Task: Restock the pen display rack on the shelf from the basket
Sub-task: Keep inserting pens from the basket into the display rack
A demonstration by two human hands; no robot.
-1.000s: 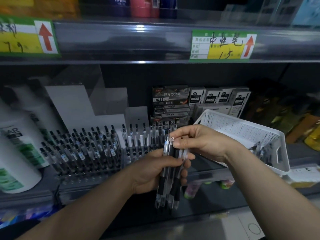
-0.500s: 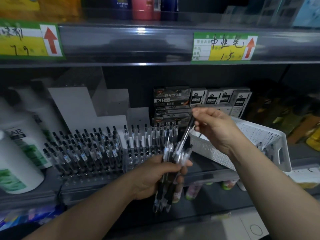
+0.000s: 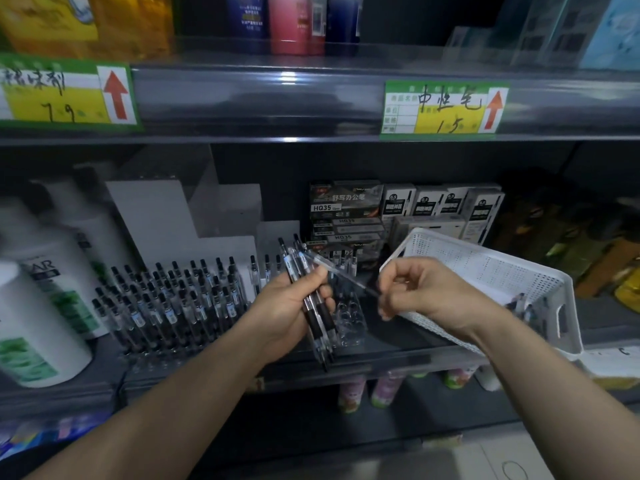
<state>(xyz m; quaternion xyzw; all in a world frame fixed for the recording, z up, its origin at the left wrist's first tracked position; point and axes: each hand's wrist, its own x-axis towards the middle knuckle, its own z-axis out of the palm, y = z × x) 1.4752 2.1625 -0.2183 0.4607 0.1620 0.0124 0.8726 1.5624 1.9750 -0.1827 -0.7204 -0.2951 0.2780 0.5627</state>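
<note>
My left hand (image 3: 287, 306) grips a bundle of clear pens (image 3: 317, 317) with black grips, held upright in front of the shelf. My right hand (image 3: 419, 292) pinches the tip end of a single pen (image 3: 341, 273) that lies slanted, its top still against the bundle. Behind them the clear pen display rack (image 3: 166, 306) holds several rows of pens; its right part (image 3: 349, 317) shows empty holes. The white perforated basket (image 3: 485, 271) sits tilted on the shelf at right, with a few pens inside near its handle.
Large white bottles (image 3: 38, 306) stand at the left of the shelf. Boxes of pens (image 3: 346, 209) are stacked behind the rack and basket. The shelf above carries price labels (image 3: 443, 109). Small bottles (image 3: 384, 389) stand on the shelf below.
My right hand drew one pen up out of the bundle, then swung it down to a slant, now holding it by the tip end. My left hand lifted the bundle slightly.
</note>
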